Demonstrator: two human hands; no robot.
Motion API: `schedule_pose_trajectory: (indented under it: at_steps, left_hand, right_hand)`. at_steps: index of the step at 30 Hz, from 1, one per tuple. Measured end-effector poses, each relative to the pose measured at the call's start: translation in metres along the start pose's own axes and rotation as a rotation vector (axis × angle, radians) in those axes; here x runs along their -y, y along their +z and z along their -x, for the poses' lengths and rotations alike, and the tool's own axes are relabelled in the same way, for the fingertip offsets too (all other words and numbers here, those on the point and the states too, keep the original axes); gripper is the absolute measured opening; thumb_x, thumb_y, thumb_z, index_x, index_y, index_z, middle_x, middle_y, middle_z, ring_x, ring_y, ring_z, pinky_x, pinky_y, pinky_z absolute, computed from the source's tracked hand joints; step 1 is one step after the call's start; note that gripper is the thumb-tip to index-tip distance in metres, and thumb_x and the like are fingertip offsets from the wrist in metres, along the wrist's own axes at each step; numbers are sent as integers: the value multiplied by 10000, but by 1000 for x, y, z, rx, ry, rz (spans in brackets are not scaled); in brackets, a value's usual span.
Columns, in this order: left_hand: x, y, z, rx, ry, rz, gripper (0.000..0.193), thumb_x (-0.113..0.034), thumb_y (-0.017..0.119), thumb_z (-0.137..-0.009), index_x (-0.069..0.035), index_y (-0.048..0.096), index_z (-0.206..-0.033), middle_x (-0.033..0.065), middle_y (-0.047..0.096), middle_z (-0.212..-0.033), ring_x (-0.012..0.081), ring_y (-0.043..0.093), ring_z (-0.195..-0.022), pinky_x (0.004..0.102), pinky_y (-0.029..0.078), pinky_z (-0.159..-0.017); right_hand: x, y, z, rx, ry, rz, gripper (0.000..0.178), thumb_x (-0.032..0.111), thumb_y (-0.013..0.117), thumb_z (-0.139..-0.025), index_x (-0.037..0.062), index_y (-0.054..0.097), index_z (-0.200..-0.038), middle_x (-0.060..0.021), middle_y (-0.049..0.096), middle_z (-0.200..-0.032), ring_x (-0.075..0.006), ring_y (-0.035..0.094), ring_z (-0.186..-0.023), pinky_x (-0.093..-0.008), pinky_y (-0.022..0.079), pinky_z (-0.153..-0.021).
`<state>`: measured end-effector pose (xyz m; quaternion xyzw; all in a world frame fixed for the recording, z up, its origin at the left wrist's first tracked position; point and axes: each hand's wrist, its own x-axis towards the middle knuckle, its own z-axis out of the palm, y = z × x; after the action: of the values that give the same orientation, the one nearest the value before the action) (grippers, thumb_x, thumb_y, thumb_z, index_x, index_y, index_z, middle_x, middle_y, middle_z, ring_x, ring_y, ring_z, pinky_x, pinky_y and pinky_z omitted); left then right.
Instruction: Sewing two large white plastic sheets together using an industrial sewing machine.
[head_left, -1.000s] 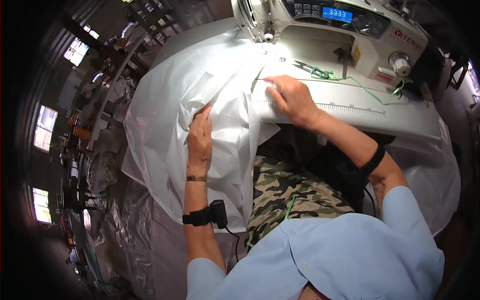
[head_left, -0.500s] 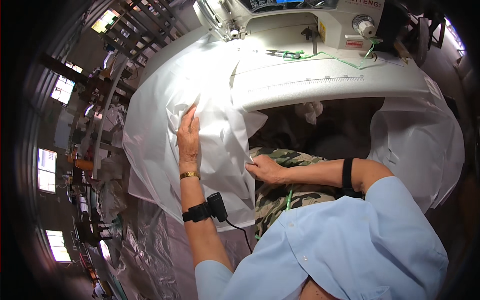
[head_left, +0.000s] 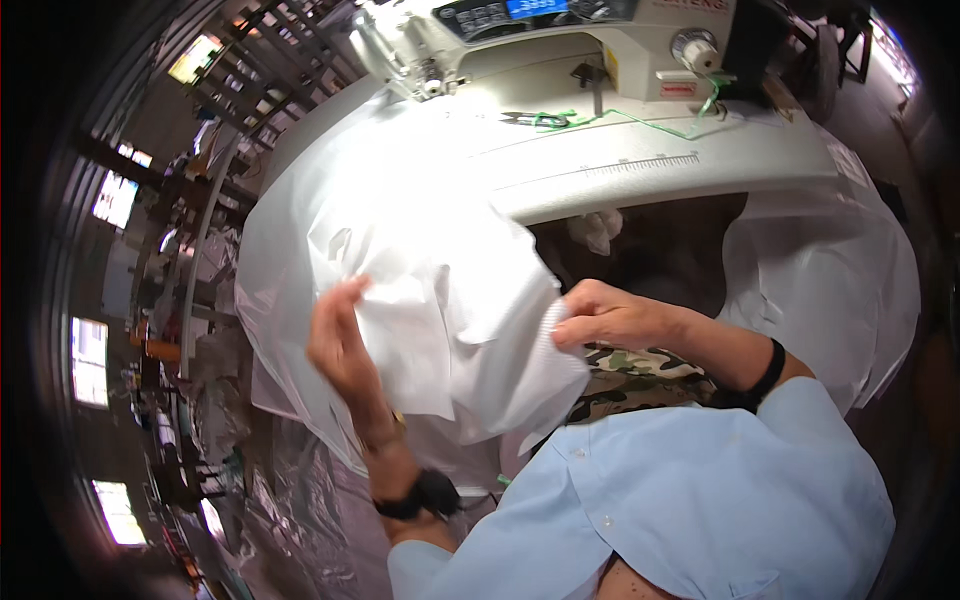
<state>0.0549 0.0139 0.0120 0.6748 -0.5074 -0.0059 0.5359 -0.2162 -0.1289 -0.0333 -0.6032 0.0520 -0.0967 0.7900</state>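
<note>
A large sheet of thin white fabric (head_left: 400,375) drapes from the sewing machine's lit bed down over my lap, in loose folds. My right hand (head_left: 610,318) pinches the sheet's right edge between thumb and fingers and holds it raised above my camouflage-clad thigh. On the left side of the sheet, my left hand (head_left: 342,335) is slightly blurred, its fingers loosely extended with the tips by a fold. Nothing shows in that hand. The sheet's far end lies under the bright light by the sewing machine's needle head (head_left: 430,82).
Across the far side stands a white sewing machine (head_left: 640,55) with a lit display. Black thread snips (head_left: 535,119) and green thread (head_left: 650,127) lie on its bed. More white material (head_left: 820,300) hangs at the right; clear plastic sheeting (head_left: 300,500) lies at lower left.
My right hand has moved up and right, lifting the fabric edge. My left hand has come back toward me and left, off the spot where it lay flat. The view has shifted slightly.
</note>
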Motion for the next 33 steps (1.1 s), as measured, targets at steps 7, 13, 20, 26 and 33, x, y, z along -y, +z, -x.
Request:
schedule_pose_trajectory:
  at_steps: [7,13,20,26,33]
  left_hand:
    - [-58,101,103,988,111,38,251,-176,587,-975,-34,683,-1157,173,713,-985,226,670,-1043,301,483,-950]
    - [-8,106,107,456,-13,-27,258,-158,577,-976,-26,670,-1178,171,700,-1034,230,668,-1048,302,487,-949]
    - [-20,12,57,142,-108,-43,269,-136,567,-977,-16,654,-1201,170,684,-1091,234,667,-1054,303,491,-949]
    - [-24,-41,31,-1,-108,-118,279,-118,558,-979,-7,641,-1221,168,671,-1140,238,665,-1059,304,494,-949]
    - [-29,-37,49,62,-122,-146,293,-96,547,-980,3,625,-1245,166,656,-1198,242,663,-1066,305,498,-948]
  right_hand:
    - [10,55,-73,186,-398,64,353,257,618,-991,-28,621,-782,25,482,-684,-50,401,-664,-275,367,-596]
    - [16,86,-90,264,-441,-85,448,270,633,-969,-11,462,-664,17,304,-634,-68,334,-624,-328,310,-551]
    - [32,50,-50,259,-348,-231,335,260,680,-951,10,657,-729,68,471,-649,-16,409,-650,-267,334,-560]
    - [-3,34,-36,144,-137,-615,220,227,692,-948,18,691,-880,40,641,-805,-44,552,-751,-226,437,-690]
    - [-130,16,-64,159,392,177,421,415,686,-924,2,754,-885,2,614,-761,-85,524,-730,-306,417,-623]
